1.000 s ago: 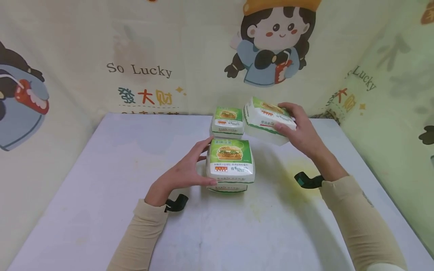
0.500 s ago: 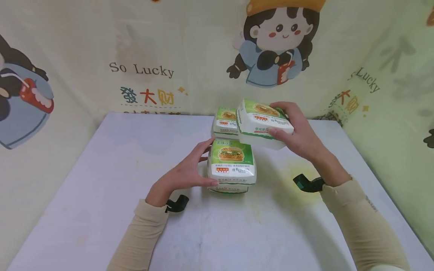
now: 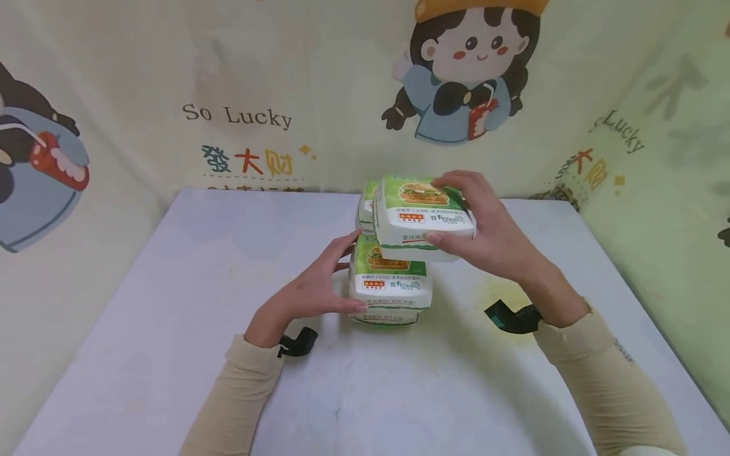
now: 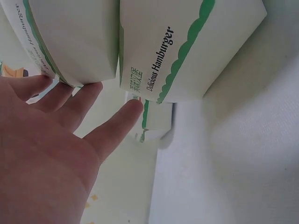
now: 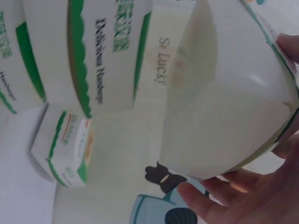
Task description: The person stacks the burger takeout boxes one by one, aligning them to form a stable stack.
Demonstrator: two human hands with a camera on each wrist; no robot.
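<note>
Above the stack, right hand grips a box, now shifted leftward; left hand clasps the stack.

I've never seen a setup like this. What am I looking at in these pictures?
There's no robot here, just a person working bare-handed. The wide view is filmed from the head; the close-ups, from each wrist. On the table are two stacked boxes printed with burgers, and a third box behind. The left hand has its thumb and fingers around the left side of the stacked boxes. The right hand holds up a fourth box; its wrist view shows a gap beneath.
</note>
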